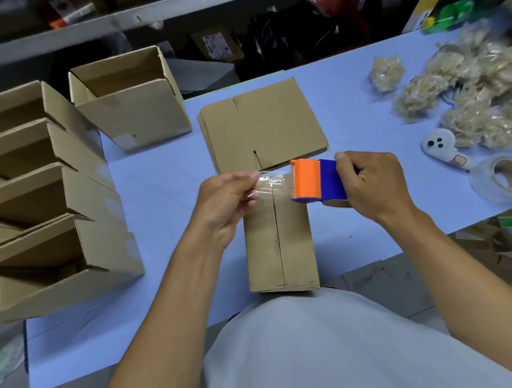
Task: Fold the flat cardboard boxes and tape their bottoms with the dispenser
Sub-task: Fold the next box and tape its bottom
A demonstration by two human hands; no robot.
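Observation:
A folded cardboard box (280, 248) stands bottom-up against my belly, its two flaps meeting in a centre seam. My right hand (371, 184) grips the orange and blue tape dispenser (317, 180) just above the box's far end. My left hand (224, 204) pinches the free end of the clear tape (271, 183), which is stretched between hand and dispenser over the box. A stack of flat cardboard boxes (261, 126) lies on the table behind.
Several folded open boxes (41, 199) lean in a row at the left, another (132, 99) stands behind them. On the blue table (157, 179), crumpled tape wads (475, 89), a spare tape roll (505, 178) and a white dispenser (441, 147) lie at the right.

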